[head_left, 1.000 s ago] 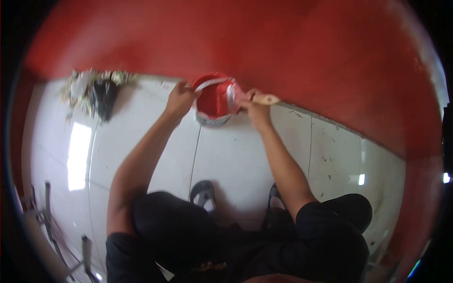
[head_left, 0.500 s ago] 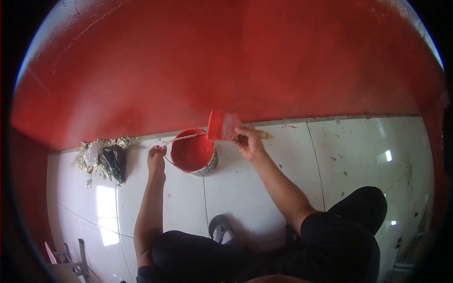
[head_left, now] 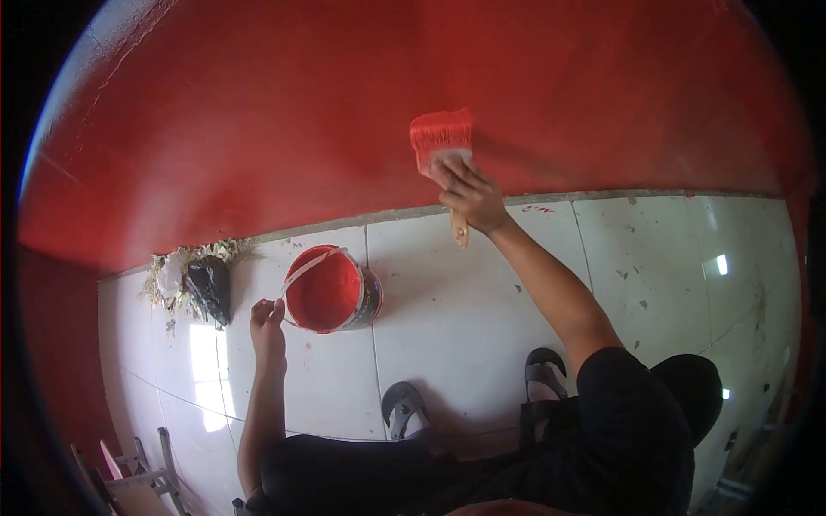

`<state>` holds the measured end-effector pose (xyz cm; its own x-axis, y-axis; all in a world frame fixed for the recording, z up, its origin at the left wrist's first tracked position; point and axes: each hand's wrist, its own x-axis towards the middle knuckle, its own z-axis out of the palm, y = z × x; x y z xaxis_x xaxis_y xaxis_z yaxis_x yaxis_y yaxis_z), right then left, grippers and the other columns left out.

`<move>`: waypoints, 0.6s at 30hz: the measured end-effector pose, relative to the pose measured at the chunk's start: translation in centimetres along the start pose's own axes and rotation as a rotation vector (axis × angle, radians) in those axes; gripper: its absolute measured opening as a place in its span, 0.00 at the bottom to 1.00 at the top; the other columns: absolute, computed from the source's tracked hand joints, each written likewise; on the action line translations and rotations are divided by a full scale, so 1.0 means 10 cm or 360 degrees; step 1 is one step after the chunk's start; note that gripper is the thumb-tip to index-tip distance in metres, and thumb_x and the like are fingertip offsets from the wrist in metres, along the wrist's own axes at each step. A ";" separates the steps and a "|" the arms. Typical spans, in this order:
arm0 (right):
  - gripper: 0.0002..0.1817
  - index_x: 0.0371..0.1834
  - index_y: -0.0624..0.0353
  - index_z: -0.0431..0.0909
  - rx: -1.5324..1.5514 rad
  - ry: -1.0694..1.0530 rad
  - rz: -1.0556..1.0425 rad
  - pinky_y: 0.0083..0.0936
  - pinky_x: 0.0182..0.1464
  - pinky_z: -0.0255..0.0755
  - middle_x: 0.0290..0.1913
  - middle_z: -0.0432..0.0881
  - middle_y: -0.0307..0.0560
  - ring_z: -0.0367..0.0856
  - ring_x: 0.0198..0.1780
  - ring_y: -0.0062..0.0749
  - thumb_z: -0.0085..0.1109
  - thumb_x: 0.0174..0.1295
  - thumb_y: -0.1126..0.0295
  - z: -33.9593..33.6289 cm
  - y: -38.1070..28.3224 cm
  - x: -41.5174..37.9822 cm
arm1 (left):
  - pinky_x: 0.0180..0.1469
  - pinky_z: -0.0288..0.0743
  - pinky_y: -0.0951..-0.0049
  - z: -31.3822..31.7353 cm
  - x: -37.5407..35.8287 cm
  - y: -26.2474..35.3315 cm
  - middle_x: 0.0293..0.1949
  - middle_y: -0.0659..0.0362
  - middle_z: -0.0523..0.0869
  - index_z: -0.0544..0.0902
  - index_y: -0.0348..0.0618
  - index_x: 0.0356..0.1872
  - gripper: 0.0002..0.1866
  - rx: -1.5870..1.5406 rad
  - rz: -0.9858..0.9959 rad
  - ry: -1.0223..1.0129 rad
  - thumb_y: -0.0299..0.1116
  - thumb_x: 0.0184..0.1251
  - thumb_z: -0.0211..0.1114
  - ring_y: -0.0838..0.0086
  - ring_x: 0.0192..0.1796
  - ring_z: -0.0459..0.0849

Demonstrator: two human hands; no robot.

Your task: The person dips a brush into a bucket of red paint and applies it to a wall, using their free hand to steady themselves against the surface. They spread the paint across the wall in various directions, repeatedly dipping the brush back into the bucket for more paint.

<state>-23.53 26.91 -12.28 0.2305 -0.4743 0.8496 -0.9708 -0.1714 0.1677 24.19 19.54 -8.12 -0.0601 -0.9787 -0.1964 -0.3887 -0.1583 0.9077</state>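
Note:
My right hand (head_left: 471, 193) is closed around a wide paintbrush (head_left: 447, 160), its wooden handle pointing down past my fingers. Red paint coats the bristles, which are up against the red wall (head_left: 327, 103) or very close to it. On the left, my left hand (head_left: 268, 322) pinches the pale handle of a paint bucket (head_left: 368, 297). The bucket stands tilted on the floor, its mouth facing me, with red paint inside and on the rim. My left fingertips are partly hidden.
White floor tiles (head_left: 456, 292) with paint flecks run along the wall's base. A pile of debris with a black plastic bag (head_left: 209, 288) lies to the left. My sandalled feet (head_left: 404, 410) are below. A metal-framed object (head_left: 151, 477) stands at lower left.
My right hand has carried the paintbrush from beside the bucket's rim up and right to the wall. My left hand and the bucket appear slightly further left, as the view has shifted.

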 end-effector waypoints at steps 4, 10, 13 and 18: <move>0.09 0.23 0.47 0.79 -0.0087 -0.0369 0.0027 0.41 0.72 0.74 0.68 0.82 0.38 0.74 0.74 0.33 0.63 0.61 0.63 0.36 -0.27 -0.75 | 0.76 0.59 0.61 0.05 0.00 0.31 0.73 0.50 0.72 0.82 0.37 0.63 0.23 0.0112 0.0166 0.0081 0.42 0.74 0.69 0.61 0.75 0.69; 0.02 0.32 0.46 0.82 0.0348 -0.0880 0.0176 0.34 0.56 0.83 0.62 0.85 0.38 0.82 0.66 0.37 0.63 0.60 0.64 0.31 -0.30 -1.10 | 0.80 0.54 0.49 0.22 0.48 1.04 0.79 0.45 0.63 0.77 0.44 0.70 0.34 0.0731 0.0759 0.0073 0.55 0.71 0.68 0.49 0.81 0.60; 0.01 0.32 0.45 0.83 0.0478 -0.1029 0.0475 0.34 0.56 0.84 0.59 0.87 0.38 0.85 0.63 0.38 0.63 0.61 0.65 0.27 -0.26 -1.20 | 0.79 0.55 0.45 0.60 0.65 1.70 0.81 0.43 0.59 0.69 0.49 0.77 0.40 0.1049 0.0998 0.0208 0.58 0.69 0.68 0.48 0.84 0.52; 0.03 0.33 0.42 0.84 0.0371 -0.1131 0.0324 0.33 0.55 0.84 0.59 0.87 0.38 0.85 0.63 0.37 0.61 0.63 0.64 0.38 0.02 -1.13 | 0.78 0.48 0.32 1.29 1.06 2.70 0.82 0.33 0.31 0.35 0.54 0.84 0.72 0.1128 0.1288 0.0505 0.65 0.52 0.80 0.29 0.82 0.37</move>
<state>-26.10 29.00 -23.75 0.1128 -0.9426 0.3144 -0.9777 -0.1617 -0.1338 1.17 6.59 9.48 -0.3342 -0.7647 0.5510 -0.7830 0.5507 0.2893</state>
